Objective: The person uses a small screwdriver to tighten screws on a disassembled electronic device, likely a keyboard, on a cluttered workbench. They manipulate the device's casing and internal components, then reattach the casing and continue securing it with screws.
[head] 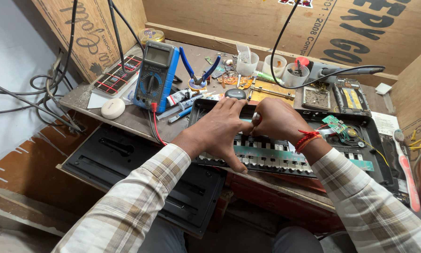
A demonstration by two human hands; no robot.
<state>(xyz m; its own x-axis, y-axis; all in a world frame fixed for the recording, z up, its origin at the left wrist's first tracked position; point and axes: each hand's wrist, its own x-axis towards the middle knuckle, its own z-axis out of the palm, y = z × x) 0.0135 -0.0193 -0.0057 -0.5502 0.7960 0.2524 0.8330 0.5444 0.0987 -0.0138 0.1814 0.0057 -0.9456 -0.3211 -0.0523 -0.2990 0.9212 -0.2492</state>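
Lying across the near edge of the tabletop [126, 119], an opened black keyboard [285, 154] shows its keys and green circuit strip. Both hands rest on it — the left hand [220, 129] spread wide, fingers pressing the keys, the right hand [276, 119] closed around a small silvery tool [256, 118]. A blue multimeter [155, 75] stands far left, blue-handled pliers [199, 70] beside it. Clear plastic cups [271, 64] sit farther back — a black panel [140, 173] lies below.

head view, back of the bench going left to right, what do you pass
round white case → blue multimeter → blue-handled pliers → three clear plastic cups → soldering iron → opened phone
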